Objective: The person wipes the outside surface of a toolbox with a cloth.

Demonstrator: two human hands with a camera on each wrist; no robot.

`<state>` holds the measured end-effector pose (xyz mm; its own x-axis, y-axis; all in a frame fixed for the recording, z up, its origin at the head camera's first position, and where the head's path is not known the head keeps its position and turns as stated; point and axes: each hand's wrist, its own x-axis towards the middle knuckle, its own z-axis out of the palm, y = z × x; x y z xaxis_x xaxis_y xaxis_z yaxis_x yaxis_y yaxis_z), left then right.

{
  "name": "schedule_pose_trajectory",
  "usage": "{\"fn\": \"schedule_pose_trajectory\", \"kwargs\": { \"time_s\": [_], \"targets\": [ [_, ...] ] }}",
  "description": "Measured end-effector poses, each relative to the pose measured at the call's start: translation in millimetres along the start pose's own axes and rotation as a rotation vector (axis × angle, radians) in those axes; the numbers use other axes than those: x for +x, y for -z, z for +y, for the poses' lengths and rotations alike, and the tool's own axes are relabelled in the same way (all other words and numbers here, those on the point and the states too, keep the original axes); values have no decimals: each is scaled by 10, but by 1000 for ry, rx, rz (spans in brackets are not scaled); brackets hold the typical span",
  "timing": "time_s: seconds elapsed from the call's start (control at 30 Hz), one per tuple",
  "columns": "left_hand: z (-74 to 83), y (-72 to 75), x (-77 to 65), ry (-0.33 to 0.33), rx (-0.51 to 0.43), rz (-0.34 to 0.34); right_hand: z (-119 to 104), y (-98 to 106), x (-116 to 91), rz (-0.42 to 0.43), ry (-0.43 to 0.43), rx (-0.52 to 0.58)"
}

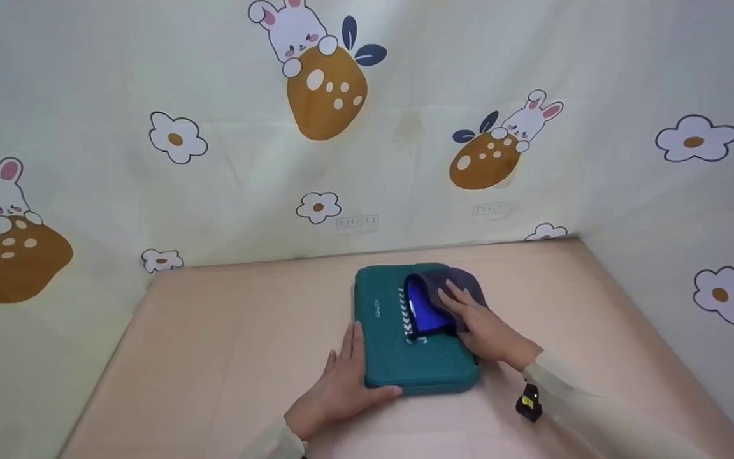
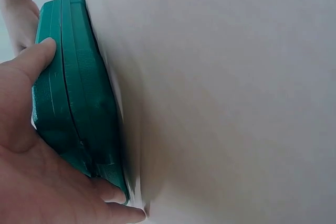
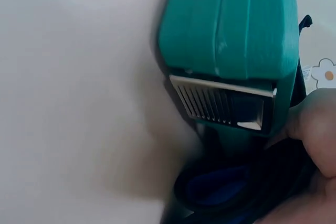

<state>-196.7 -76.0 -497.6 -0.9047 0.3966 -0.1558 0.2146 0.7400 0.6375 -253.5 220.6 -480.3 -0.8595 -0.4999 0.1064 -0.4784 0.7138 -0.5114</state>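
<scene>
A teal zip-up case (image 1: 418,366) with pale printed marks lies flat on the table. My left hand (image 1: 338,389) rests against its near left corner, fingers straight along the left side and thumb along the front edge. In the left wrist view the thumb touches the case's side wall (image 2: 79,77), close to the seam. Over the case's right half lies a dark cloth (image 1: 431,280) with a bright blue inner face, its left edge folded open. My right hand (image 1: 485,328) holds this cloth, fingers laid over its top. The right wrist view shows cloth bunched beside the thumb.
The table (image 1: 227,331) has a plain pinkish cover. Behind and beside it hang pale sheets (image 1: 227,191) printed with rabbits and flowers. A small black device (image 1: 529,403) is on the right wrist. A ribbed metallic piece (image 3: 220,103) shows at the case's side.
</scene>
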Motion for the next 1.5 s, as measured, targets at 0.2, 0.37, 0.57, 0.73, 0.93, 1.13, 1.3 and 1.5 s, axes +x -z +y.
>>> {"fn": "schedule_pose_trajectory", "kwargs": {
  "time_s": [0.2, 0.37, 0.57, 0.73, 0.93, 1.13, 1.3, 1.5],
  "targets": [
    [-16, -5, 9, 9, 2, -4, -30, 23, -125, -13, 8, 47],
    [-10, 3, -12, 3, -15, 0, -121, 38, -170, -25, 17, 58],
    [-18, 11, -34, -15, -31, 11, -288, -54, -147, 28, -29, 82],
    [-26, 15, -27, -15, -18, 11, -393, -155, -77, 81, -35, 47],
    [-7, 15, -26, -15, -19, 1, -560, -159, 98, 58, 33, -38],
    [0, 15, -12, -2, -20, -12, -706, -107, 267, -20, 28, -78],
    [-1, 8, -3, 8, -20, -11, -744, -108, 390, -70, 9, -86],
    [-8, -3, 3, -4, -10, -8, -774, -159, 515, -94, 29, -91]
  ]
}}
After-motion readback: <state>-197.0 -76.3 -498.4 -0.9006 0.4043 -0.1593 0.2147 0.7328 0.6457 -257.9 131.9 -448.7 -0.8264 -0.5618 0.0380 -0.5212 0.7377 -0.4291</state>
